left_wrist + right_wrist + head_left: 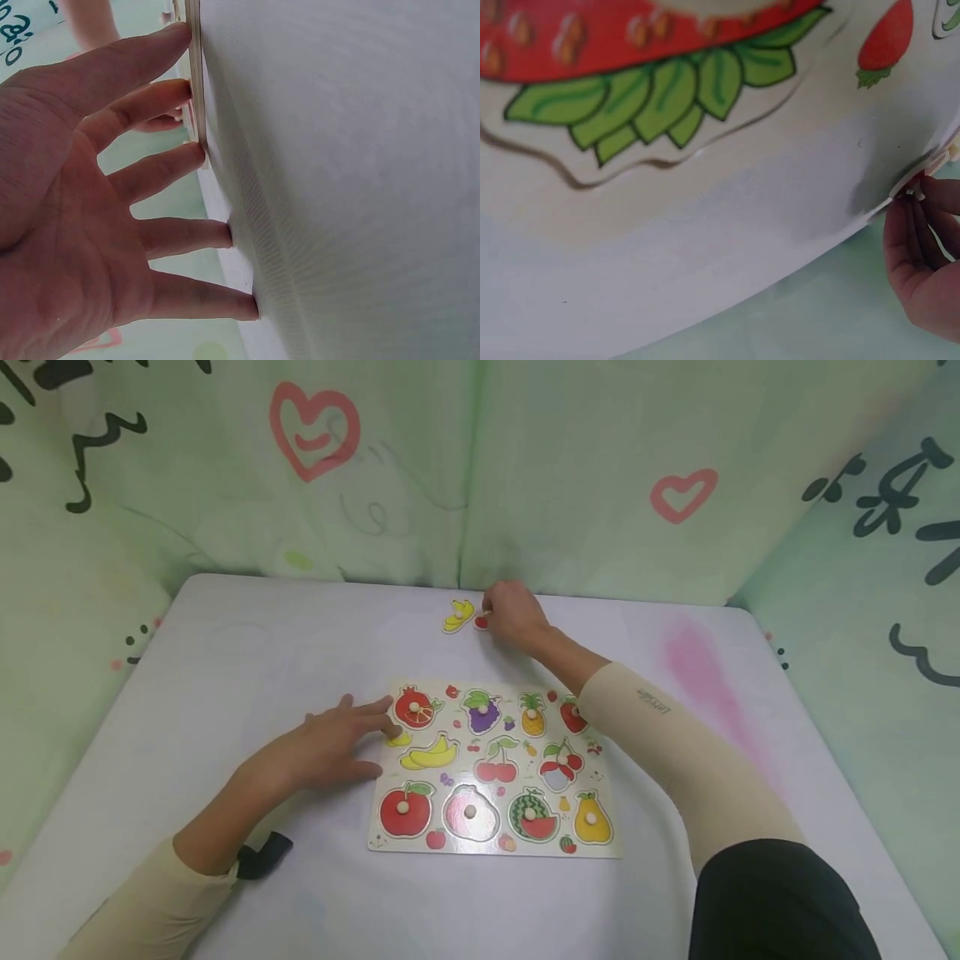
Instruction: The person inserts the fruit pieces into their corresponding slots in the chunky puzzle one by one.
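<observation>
A wooden fruit puzzle board [491, 852] lies on the white-covered table. My left hand [330, 747], fingers spread, rests at the board's left edge; the left wrist view shows the thumb and nearest fingertips against that edge and the other fingertips down on the cloth. Near the table's far edge, my right hand [513, 614] pinches a small red puzzle piece [481, 622] by its knob; the hand hides most of it. Just left of that lies a yellow banana piece [458, 616]. On the board, the banana slot [431, 753] and the cherry slot [496, 764] show pictures without knobs.
Knobbed pieces sit in the board's other slots, among them a red apple [405, 810], a watermelon [533, 817] and a pear [592, 820]. A green cloth wall [570, 527] rises right behind the table's far edge.
</observation>
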Motion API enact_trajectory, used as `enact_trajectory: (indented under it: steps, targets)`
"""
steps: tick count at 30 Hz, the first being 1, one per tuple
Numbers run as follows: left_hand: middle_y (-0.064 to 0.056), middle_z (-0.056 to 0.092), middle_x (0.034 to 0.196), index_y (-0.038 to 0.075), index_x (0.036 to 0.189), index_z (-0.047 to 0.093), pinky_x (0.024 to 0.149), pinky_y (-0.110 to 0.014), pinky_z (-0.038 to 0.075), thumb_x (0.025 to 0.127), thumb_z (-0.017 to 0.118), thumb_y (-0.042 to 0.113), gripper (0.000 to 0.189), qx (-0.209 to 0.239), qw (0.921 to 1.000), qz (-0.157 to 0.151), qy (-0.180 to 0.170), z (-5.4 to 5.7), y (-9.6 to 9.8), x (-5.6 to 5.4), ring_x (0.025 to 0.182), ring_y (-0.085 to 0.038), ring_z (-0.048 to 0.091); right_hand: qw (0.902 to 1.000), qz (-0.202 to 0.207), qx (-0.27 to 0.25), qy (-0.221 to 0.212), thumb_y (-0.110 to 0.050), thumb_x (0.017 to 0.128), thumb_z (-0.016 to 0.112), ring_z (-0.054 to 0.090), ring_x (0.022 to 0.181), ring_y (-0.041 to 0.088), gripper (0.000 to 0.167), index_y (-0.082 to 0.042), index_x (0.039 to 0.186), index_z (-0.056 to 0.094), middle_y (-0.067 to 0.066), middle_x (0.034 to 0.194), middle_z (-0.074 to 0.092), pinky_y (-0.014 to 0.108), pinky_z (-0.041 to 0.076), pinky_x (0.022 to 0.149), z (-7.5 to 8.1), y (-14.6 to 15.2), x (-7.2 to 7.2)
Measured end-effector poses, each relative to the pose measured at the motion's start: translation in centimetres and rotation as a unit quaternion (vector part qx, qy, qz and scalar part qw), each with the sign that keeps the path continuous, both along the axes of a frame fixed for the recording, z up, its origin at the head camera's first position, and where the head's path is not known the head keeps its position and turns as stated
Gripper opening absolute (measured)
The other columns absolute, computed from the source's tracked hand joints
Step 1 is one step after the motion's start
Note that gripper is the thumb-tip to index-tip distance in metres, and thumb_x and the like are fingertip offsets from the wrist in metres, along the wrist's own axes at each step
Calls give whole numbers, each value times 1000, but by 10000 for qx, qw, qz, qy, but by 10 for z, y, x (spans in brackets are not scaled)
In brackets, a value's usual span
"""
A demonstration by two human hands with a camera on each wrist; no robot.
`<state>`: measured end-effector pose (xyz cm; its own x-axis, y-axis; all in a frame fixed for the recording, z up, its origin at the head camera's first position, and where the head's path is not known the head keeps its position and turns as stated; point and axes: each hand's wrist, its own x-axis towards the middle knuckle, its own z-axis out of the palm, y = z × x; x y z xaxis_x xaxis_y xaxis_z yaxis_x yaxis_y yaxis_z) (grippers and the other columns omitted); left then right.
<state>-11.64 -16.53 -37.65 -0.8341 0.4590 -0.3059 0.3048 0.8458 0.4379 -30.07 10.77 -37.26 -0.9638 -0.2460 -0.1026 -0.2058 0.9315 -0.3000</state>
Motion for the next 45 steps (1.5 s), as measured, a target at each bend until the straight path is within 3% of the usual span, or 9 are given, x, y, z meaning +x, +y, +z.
enact_trajectory:
  steps: [8,20,34,39,45]
  targets:
    - [-11,39,167,25,136,67,102,-90,27,86,86,26,54,-77,10000,21,0,-1,-1,0,151,-60,25,9999,124,-59,51,-9,97,69,60,95,25,19,-2,112,77,11,109,74,37,57,88,14,4,24]
    - [-12,39,167,24,136,68,103,-89,26,85,86,27,54,-62,9999,86,-66,-2,-2,0,151,-60,24,9972,740,54,44,-13,96,70,66,93,22,18,-4,110,78,9,106,77,33,60,86,25,3,92]
    - [-13,39,167,24,136,68,103,-89,27,85,86,27,54,-65,10000,-10,4,-2,-1,-1,150,-61,26,9935,1084,-55,-355,-12,91,73,62,78,16,12,-8,101,80,2,93,76,25,55,69,30,9,162]
    - [-14,39,167,23,135,68,103,-89,27,85,86,26,53,-59,10000,-24,28,-1,0,-1,150,-62,25,9922,1100,-62,-588,-7,88,73,60,74,15,12,-9,98,80,-1,87,73,22,50,61,25,8,178]
    - [-14,39,167,23,135,68,102,-89,27,85,86,26,53,-29,10000,-73,15,-2,3,-1,150,-62,26,9912,1151,-29,-652,-6,87,74,58,69,14,6,-12,87,76,-5,74,66,23,46,59,20,11,186]
